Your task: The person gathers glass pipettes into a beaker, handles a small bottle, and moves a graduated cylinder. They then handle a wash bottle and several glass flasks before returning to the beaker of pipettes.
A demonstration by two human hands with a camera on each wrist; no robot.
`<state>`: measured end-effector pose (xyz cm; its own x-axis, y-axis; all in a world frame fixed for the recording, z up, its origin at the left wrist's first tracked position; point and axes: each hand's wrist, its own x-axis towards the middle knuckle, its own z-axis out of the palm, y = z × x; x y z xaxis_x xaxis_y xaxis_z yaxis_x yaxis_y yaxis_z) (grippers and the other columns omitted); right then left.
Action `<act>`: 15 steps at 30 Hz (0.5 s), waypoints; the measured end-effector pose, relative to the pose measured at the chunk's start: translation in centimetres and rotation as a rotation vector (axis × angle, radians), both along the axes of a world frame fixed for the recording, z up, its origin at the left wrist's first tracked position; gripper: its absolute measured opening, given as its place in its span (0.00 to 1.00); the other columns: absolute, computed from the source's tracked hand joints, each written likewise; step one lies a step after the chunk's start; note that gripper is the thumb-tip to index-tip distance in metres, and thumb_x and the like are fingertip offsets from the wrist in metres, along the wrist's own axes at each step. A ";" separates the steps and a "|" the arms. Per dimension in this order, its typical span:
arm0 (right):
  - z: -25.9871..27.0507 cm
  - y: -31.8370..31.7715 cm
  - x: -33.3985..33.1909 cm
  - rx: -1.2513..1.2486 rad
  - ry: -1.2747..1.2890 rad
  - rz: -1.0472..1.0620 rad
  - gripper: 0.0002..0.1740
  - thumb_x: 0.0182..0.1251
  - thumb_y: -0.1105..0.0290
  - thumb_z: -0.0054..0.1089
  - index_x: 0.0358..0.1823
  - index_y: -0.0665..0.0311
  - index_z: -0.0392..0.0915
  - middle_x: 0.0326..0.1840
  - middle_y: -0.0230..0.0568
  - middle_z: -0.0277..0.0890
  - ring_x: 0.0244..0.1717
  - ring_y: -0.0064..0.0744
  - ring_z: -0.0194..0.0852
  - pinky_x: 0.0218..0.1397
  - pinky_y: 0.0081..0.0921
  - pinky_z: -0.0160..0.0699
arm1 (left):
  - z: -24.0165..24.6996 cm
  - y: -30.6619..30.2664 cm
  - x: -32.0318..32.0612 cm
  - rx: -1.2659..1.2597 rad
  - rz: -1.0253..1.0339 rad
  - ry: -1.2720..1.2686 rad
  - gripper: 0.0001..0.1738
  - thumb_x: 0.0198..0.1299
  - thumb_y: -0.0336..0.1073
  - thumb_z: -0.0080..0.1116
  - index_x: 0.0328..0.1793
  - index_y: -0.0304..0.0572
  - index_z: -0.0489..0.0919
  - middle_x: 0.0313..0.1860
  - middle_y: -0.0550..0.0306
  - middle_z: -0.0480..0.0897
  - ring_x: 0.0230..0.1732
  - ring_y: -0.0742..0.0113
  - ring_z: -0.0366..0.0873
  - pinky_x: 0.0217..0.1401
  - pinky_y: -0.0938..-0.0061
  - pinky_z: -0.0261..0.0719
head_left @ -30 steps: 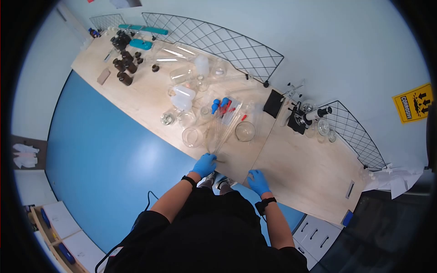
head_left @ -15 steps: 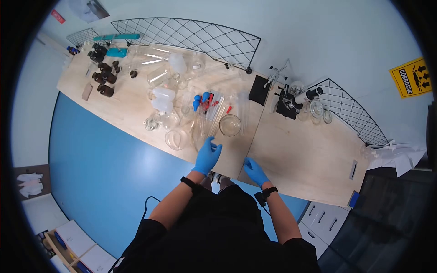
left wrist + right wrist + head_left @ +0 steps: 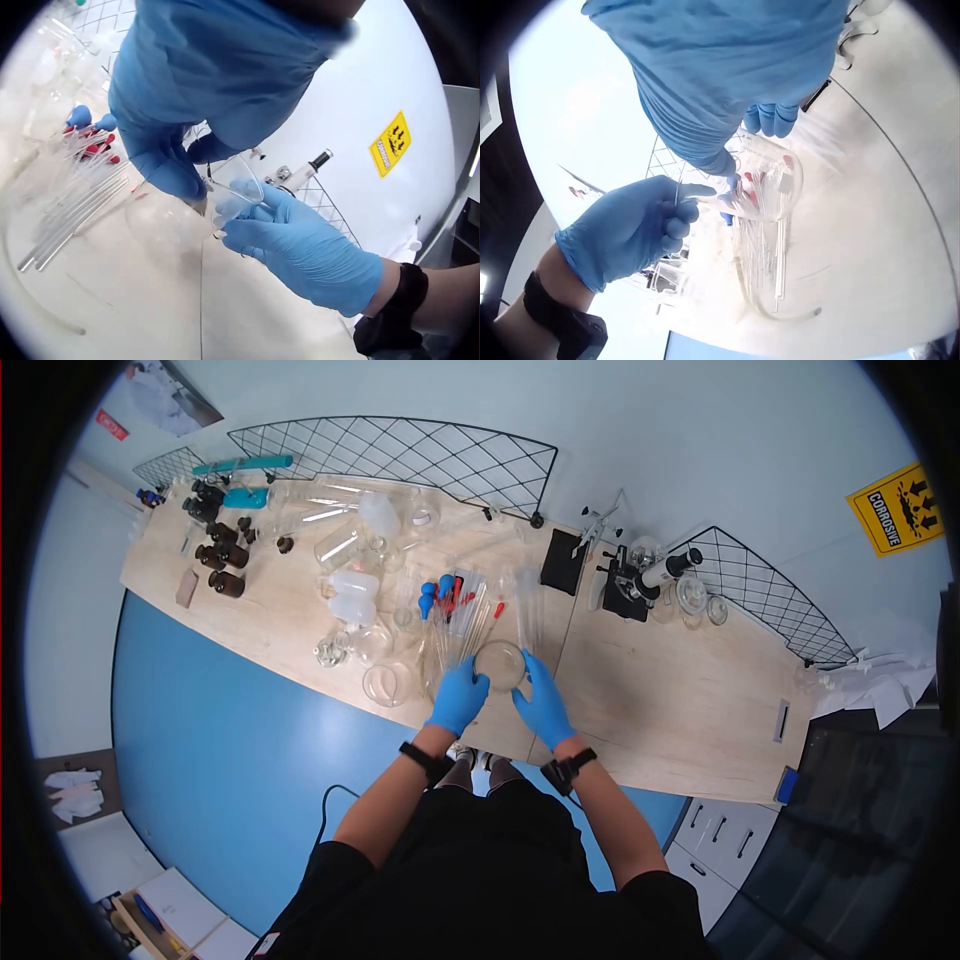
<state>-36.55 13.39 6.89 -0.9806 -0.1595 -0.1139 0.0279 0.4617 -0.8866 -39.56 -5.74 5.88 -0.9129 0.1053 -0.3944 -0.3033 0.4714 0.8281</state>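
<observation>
Between the two gloved hands is a round, clear glass vessel [image 3: 499,666], which looks raised off the table in the right wrist view. My left hand [image 3: 459,698] grips its left side, fingers bent at the rim in the left wrist view. On the opposite side, my right hand [image 3: 543,704] holds it, with thumb and fingers around the edge. Glass rods or tubes [image 3: 82,217] lie beside the vessel, near pipette bulbs with blue [image 3: 79,117] and red ends. A pale flexible tube [image 3: 759,304] curves next to the rods.
Left of my hands stand a glass dish [image 3: 386,685], white plastic bottles [image 3: 352,597] and brown bottles [image 3: 228,584]. A microscope [image 3: 650,575] and a black pad [image 3: 564,561] are at the back right. Black wire racks [image 3: 400,450] line the wall.
Both hands have left the table's front edge and reached forward to the glass vessel, taking hold of it from either side. The vessel has shifted slightly towards the body. The head view has turned.
</observation>
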 end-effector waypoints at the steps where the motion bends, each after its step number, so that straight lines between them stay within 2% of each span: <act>1: 0.8 0.0 1.0 0.010 0.032 0.004 0.46 0.61 0.74 0.62 0.77 0.66 0.45 0.77 0.57 0.51 0.76 0.53 0.53 0.74 0.42 0.59 | 1.2 -0.2 1.1 -0.046 -0.061 0.093 0.25 0.63 0.35 0.51 0.65 0.31 0.72 0.25 0.44 0.81 0.22 0.59 0.81 0.28 0.64 0.80; 2: 0.7 0.2 2.3 0.009 0.028 0.004 0.46 0.61 0.74 0.62 0.77 0.66 0.45 0.77 0.57 0.51 0.76 0.53 0.53 0.74 0.42 0.59 | 1.9 -0.4 2.2 -0.091 -0.120 0.182 0.24 0.63 0.35 0.50 0.65 0.33 0.72 0.27 0.41 0.82 0.24 0.55 0.82 0.31 0.62 0.80; 3: 0.7 0.6 3.6 0.073 0.091 -0.001 0.47 0.60 0.72 0.65 0.77 0.67 0.47 0.76 0.57 0.52 0.76 0.52 0.53 0.75 0.41 0.58 | 2.1 -0.3 3.1 -0.091 -0.117 0.180 0.24 0.63 0.35 0.50 0.65 0.33 0.72 0.27 0.41 0.82 0.24 0.55 0.82 0.31 0.62 0.80; 5: 0.6 1.0 5.7 0.133 0.160 0.005 0.48 0.58 0.69 0.68 0.76 0.69 0.48 0.75 0.57 0.53 0.76 0.51 0.53 0.75 0.40 0.57 | 2.7 0.1 4.0 -0.212 -0.356 0.303 0.24 0.63 0.36 0.50 0.65 0.35 0.73 0.31 0.35 0.82 0.32 0.43 0.82 0.39 0.56 0.80; 6: 0.3 1.2 6.5 0.032 0.033 -0.008 0.48 0.57 0.66 0.70 0.74 0.70 0.50 0.73 0.57 0.56 0.74 0.50 0.56 0.74 0.39 0.58 | 2.8 0.4 3.9 -0.201 -0.424 0.192 0.25 0.63 0.38 0.51 0.66 0.38 0.73 0.36 0.34 0.82 0.39 0.37 0.80 0.46 0.52 0.78; 7: -0.1 1.3 7.1 -0.069 -0.093 -0.021 0.48 0.55 0.64 0.72 0.73 0.70 0.52 0.72 0.56 0.58 0.72 0.49 0.59 0.74 0.38 0.59 | 2.3 0.8 3.9 -0.205 -0.416 0.196 0.25 0.63 0.38 0.51 0.66 0.38 0.73 0.36 0.34 0.82 0.39 0.37 0.80 0.46 0.52 0.78; 8: -0.1 1.3 7.4 -0.069 -0.090 -0.013 0.48 0.55 0.64 0.72 0.73 0.70 0.52 0.72 0.56 0.58 0.72 0.49 0.59 0.74 0.38 0.59 | 1.9 1.2 4.0 -0.186 -0.449 0.205 0.24 0.64 0.39 0.51 0.65 0.39 0.74 0.37 0.35 0.82 0.39 0.37 0.80 0.46 0.52 0.78; 10: -0.1 1.3 8.0 -0.298 -0.223 -0.097 0.47 0.53 0.61 0.76 0.69 0.69 0.57 0.67 0.54 0.63 0.68 0.46 0.64 0.71 0.37 0.63 | 1.1 1.9 4.5 -0.161 -0.472 0.193 0.22 0.65 0.41 0.51 0.63 0.42 0.76 0.41 0.37 0.83 0.40 0.38 0.80 0.47 0.52 0.78; 11: -0.6 1.3 8.5 -0.297 -0.230 -0.087 0.47 0.53 0.61 0.76 0.69 0.69 0.57 0.67 0.54 0.63 0.68 0.46 0.64 0.71 0.37 0.63 | 0.7 2.1 4.5 -0.161 -0.461 0.188 0.22 0.65 0.41 0.51 0.63 0.42 0.76 0.41 0.37 0.83 0.40 0.38 0.80 0.47 0.52 0.78; 13: -1.9 1.3 9.6 -0.139 -0.168 -0.190 0.45 0.52 0.59 0.77 0.66 0.68 0.59 0.65 0.52 0.65 0.65 0.46 0.67 0.68 0.37 0.67 | -0.2 2.3 4.8 -0.159 -0.473 0.233 0.21 0.66 0.43 0.51 0.61 0.41 0.77 0.43 0.37 0.83 0.43 0.39 0.80 0.49 0.54 0.78; 15: -2.8 0.7 9.5 -0.153 -0.145 -0.226 0.45 0.51 0.59 0.77 0.66 0.68 0.60 0.64 0.51 0.66 0.64 0.46 0.68 0.67 0.37 0.68 | -0.7 2.3 5.1 -0.127 -0.422 0.278 0.21 0.67 0.44 0.52 0.60 0.41 0.77 0.43 0.37 0.83 0.43 0.39 0.81 0.49 0.54 0.78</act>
